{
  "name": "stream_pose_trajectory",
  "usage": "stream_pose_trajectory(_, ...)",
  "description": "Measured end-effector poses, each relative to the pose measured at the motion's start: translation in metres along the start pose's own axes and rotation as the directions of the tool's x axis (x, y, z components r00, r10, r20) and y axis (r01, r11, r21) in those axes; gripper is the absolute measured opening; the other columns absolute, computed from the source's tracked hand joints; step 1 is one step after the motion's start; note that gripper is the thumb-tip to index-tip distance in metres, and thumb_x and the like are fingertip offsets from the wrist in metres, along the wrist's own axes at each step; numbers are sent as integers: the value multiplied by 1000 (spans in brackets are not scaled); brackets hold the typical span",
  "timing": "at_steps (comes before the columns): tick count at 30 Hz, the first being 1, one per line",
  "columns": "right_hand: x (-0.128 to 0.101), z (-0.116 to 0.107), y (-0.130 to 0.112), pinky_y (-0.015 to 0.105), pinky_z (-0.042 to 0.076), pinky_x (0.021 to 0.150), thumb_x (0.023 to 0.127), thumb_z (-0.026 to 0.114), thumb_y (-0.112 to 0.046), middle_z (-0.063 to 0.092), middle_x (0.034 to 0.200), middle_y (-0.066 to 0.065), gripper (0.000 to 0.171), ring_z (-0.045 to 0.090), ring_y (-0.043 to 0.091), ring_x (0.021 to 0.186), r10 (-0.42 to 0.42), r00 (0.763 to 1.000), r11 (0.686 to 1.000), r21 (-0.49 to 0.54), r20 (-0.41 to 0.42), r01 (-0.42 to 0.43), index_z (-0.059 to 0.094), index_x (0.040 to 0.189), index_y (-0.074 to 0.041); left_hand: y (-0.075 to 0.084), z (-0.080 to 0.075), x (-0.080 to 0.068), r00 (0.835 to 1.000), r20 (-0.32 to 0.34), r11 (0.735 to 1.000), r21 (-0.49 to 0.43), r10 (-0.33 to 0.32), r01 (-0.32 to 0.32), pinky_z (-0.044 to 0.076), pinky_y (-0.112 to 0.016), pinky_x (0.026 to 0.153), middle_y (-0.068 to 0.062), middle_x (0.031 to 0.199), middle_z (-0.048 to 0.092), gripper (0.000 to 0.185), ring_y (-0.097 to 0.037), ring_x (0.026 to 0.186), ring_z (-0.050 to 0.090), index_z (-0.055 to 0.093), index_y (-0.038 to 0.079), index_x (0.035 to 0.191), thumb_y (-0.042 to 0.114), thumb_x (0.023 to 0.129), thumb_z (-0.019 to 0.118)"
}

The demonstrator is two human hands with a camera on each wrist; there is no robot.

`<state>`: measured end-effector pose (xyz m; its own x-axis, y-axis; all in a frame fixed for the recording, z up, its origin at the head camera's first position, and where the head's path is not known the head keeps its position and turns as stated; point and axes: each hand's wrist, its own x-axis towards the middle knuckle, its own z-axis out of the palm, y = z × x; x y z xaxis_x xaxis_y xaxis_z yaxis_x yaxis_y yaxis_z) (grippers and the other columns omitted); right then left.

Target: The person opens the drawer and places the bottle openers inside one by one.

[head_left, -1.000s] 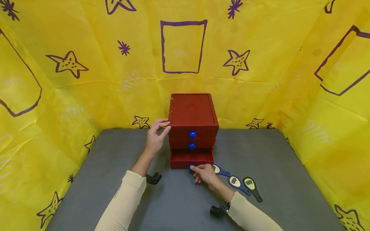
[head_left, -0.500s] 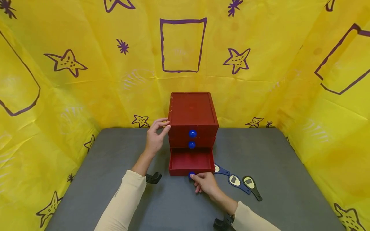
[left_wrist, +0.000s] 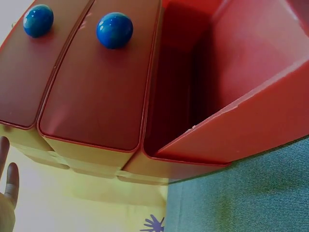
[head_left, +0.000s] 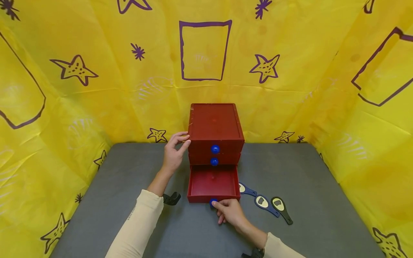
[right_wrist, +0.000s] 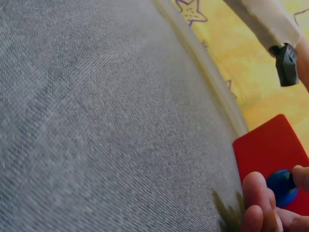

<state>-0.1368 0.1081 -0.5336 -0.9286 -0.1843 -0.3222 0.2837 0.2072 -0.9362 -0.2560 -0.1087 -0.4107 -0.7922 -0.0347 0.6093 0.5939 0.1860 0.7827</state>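
**Bottom drawer out, right hand on its knob**

Step in hand, as judged: opening the bottom drawer [head_left: 213, 183] of the red chest [head_left: 215, 123]. The drawer stood pulled well out from the chest's front, inside bare as far as the head view showed. Right hand [head_left: 229, 212] sat at the drawer's front edge, fingers pinched round the blue knob [head_left: 213, 202]; right wrist view showed fingertips [right_wrist: 256, 193] curled against that knob [right_wrist: 282, 187]. Left hand [head_left: 174, 152] pressed the chest's left side near the top, thumb and fingers bent onto the edge, bracing it. Two upper drawers were shut, knobs [head_left: 214, 149] in line above the open one.

Next move likely calls for letting go of the knob, with the left hand steadying the chest so it doesn't slide.

Three bottle openers [head_left: 262, 202] lay on the table [head_left: 129, 222] just right of the drawer, near the right hand, untouched.
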Motion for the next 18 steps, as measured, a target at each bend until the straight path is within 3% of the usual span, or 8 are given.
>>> stream_pose_trajectory(2, 0, -2, 1, 21, 46, 45, 90, 68, -39, 56, 58, -2, 46, 60, 8, 43, -4, 1000, 1000, -5, 4, 4, 70, 89, 7, 0, 0, 0, 1000, 0, 1000, -1, 1, -1, 46, -54, 89, -32, 118, 61, 22, -42, 111, 56, 67, -14, 106, -3, 87, 67)
stream_pose_trajectory(8, -3, -9, -1, 21, 46, 45, 90, 69, -35, 57, 57, -1, 42, 58, 7, 43, -22, 1000, 997, -77, -15, 21, 72, 89, 6, -1, 0, -1, 1000, 8, 1000, 8, -11, 10, 48, -24, 89, -31, 119, 61, 22, -40, 111, 56, 67, -13, 107, -2, 88, 67)
stream_pose_trajectory(10, -4, -12, -1, 21, 46, 46, 90, 69, -35, 58, 58, 0, 40, 58, 7, 43, -14, 1000, 996, -90, -7, 13, 72, 90, 5, -1, 0, -1, 1000, 4, 1000, 6, -12, 12, 49, -27, 90, -31, 118, 61, 22, -40, 111, 57, 67, -13, 107, -2, 88, 67)
stream_pose_trajectory(14, -5, -19, -1, 21, 47, 47, 90, 68, -35, 59, 59, -1, 40, 59, 7, 46, -8, 998, 995, -100, 63, 14, 73, 90, 5, 0, 0, -1, 1000, -9, 1000, 7, -5, 5, 48, -46, 90, -32, 117, 62, 21, -40, 109, 57, 67, -14, 106, -3, 87, 67)
stream_pose_trajectory(18, -5, -32, -4, 22, 48, 49, 92, 66, -30, 60, 60, 0, 40, 60, 8, 48, -23, 978, 990, -133, 209, 52, 71, 86, 8, 0, 0, 0, 1000, -7, 1000, 15, 1, -1, 49, -43, 90, -31, 117, 62, 21, -40, 110, 57, 67, -13, 106, -2, 87, 67)
